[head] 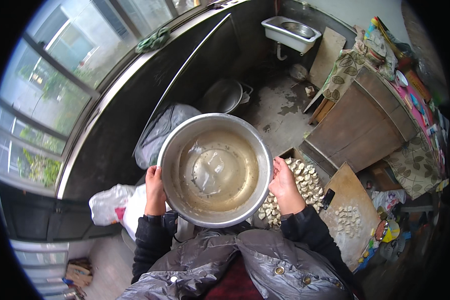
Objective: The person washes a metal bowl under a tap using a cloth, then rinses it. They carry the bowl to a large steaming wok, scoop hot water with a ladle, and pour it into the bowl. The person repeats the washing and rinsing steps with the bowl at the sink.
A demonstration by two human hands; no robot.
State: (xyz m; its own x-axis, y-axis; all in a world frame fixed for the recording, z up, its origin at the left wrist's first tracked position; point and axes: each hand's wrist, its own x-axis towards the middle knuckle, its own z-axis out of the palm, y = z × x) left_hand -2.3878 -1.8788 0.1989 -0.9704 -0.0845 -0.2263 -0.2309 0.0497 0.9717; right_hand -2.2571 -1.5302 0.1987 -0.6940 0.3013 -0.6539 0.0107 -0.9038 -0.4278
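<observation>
A large round metal basin [215,221] is held before my chest, with cloudy yellowish water [228,187] and small dark bits in it. My left hand [155,191] grips its rim on the left, and my right hand [285,185] grips the rim on the right. Below and behind my right hand lie many folded dumplings [307,180] in rows. Farther right, a floured wooden board [337,183] bears a smaller group of dumplings [348,219] and a black phone [327,198] at its edge. A bowl of reddish filling [381,229] stands at the board's right side.
A white sink [290,37] with a metal bowl hangs on the far wall. Another metal basin [228,96] and a clear plastic bag [168,127] lie beyond mine. White bags [110,204] are at left, a brown wooden cabinet [363,120] at right. The concrete floor [277,97] has wet patches.
</observation>
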